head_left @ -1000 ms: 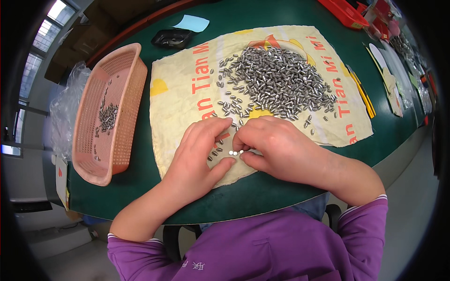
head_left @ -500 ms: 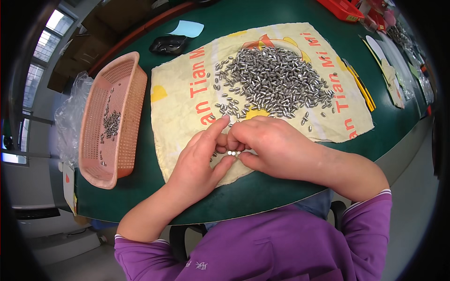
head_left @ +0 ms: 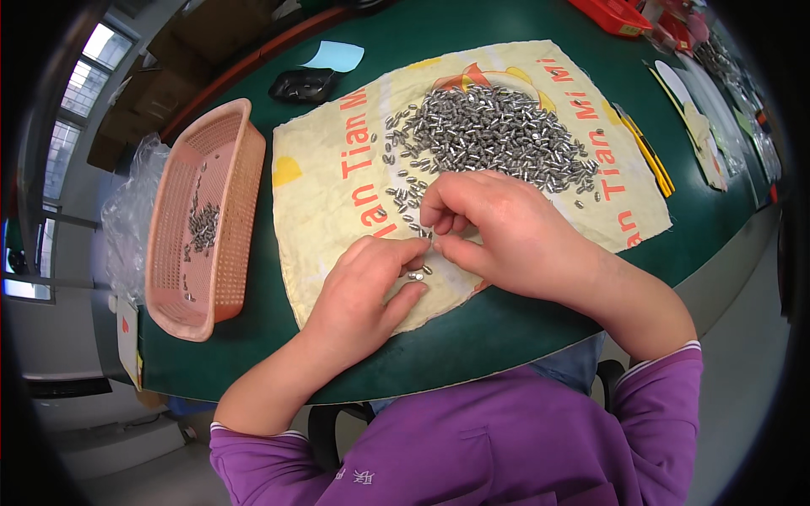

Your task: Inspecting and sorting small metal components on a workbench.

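Note:
A heap of small silver metal pieces point(head_left: 494, 135) lies on a cream printed cloth sack point(head_left: 329, 211) spread over a green table. My left hand point(head_left: 363, 287) rests on the cloth's near edge, fingers pinched around several of the small metal pieces point(head_left: 415, 274). My right hand point(head_left: 498, 232) meets it fingertip to fingertip, pinching one small piece at the heap's near side. Loose pieces point(head_left: 405, 198) are scattered just beyond my fingers.
A pink plastic basket point(head_left: 181, 278) with a few metal pieces stands at the left, beside a clear plastic bag point(head_left: 126, 219). A black object point(head_left: 302, 84) and blue paper point(head_left: 336, 56) lie at the back. Red trays point(head_left: 620, 15) and yellow strips point(head_left: 645, 152) sit to the right.
Both hands have stayed together at the heap's near edge, with the fingers shifting slightly as they work the small pieces. The view has moved a little.

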Tool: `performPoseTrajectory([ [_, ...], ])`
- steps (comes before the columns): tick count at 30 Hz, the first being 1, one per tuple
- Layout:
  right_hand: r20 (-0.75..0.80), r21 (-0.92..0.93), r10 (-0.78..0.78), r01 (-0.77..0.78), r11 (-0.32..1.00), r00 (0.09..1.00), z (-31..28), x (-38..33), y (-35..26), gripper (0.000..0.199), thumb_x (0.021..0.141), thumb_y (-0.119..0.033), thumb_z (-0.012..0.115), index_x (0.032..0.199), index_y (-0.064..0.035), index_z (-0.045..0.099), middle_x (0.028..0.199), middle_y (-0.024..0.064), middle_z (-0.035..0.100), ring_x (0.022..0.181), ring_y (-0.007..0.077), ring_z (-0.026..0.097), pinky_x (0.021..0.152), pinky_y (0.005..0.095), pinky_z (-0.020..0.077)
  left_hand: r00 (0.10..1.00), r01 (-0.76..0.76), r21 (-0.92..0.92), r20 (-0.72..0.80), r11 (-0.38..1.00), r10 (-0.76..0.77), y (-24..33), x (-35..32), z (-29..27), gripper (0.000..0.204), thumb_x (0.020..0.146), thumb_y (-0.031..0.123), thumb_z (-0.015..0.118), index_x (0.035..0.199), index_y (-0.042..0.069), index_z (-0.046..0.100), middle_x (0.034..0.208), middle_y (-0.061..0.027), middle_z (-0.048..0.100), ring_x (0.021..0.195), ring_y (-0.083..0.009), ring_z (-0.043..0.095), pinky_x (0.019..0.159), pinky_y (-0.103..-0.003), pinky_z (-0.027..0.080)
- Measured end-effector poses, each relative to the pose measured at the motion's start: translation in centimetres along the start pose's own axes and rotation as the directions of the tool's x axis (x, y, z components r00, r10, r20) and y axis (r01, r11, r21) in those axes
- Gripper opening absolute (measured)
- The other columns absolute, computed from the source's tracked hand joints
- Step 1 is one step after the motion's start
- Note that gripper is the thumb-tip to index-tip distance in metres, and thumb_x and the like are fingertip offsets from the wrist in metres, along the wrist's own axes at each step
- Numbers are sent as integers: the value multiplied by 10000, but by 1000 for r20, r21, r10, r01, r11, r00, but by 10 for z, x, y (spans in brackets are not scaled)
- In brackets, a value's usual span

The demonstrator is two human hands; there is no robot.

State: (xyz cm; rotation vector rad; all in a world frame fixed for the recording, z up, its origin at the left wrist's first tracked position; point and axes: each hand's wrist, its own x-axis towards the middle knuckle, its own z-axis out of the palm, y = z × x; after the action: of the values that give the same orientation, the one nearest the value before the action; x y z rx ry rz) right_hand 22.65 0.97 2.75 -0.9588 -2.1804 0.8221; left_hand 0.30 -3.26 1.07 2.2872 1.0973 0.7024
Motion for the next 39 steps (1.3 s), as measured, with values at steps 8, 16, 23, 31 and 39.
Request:
performPoseTrajectory([
  [8, 79, -100, 23, -15, 995, 997, -2, -2, 5, 138, 811, -66, 699, 944, -50, 666, 884, 91, 676, 837, 270, 670, 762, 382, 543, 994, 106, -38, -18, 994, -107, 8, -3, 5, 617, 820, -43, 749, 1374, 32, 486, 1061, -83, 650, 960, -185, 633, 856, -321, 521],
  [16, 143, -139, -60, 80, 987, 988, 9, -8, 7, 154, 784, -147, 737, 921, -78, 723, 892, 83, 651, 919, 291, 639, 805, 413, 528, 992, 122, -37, -37, 992, -124, 9, -5, 4, 706, 797, -18, 745, 1421, 19, 416, 1005, -97, 632, 912, -253, 622, 819, -373, 524],
  [23, 157, -101, -87, 104, 989, 984, 14, -8, 6, 135, 786, -123, 726, 914, -86, 699, 910, 79, 641, 929, 296, 623, 819, 411, 521, 992, 129, 88, -24, 988, -127, 7, -5, -4, 698, 793, -61, 690, 1428, 36, 419, 1002, -106, 625, 914, -272, 622, 843, -385, 516],
  [31, 153, -75, -82, 95, 993, 985, 13, -9, 8, 158, 770, -100, 736, 914, -75, 677, 915, 79, 650, 936, 293, 637, 828, 405, 519, 993, 116, -27, -13, 993, -116, 12, -4, 0, 674, 792, -44, 708, 1408, 34, 444, 1047, -111, 632, 931, -255, 618, 855, -388, 520],
  [39, 24, -124, -23, 26, 992, 999, -7, -2, 5, 151, 805, -105, 699, 943, -64, 656, 905, 76, 663, 882, 266, 650, 799, 397, 527, 1000, 5, 85, 2, 996, -5, 10, 3, 1, 574, 781, -27, 769, 1312, 39, 559, 1103, -101, 646, 951, -245, 621, 845, -356, 519],
])
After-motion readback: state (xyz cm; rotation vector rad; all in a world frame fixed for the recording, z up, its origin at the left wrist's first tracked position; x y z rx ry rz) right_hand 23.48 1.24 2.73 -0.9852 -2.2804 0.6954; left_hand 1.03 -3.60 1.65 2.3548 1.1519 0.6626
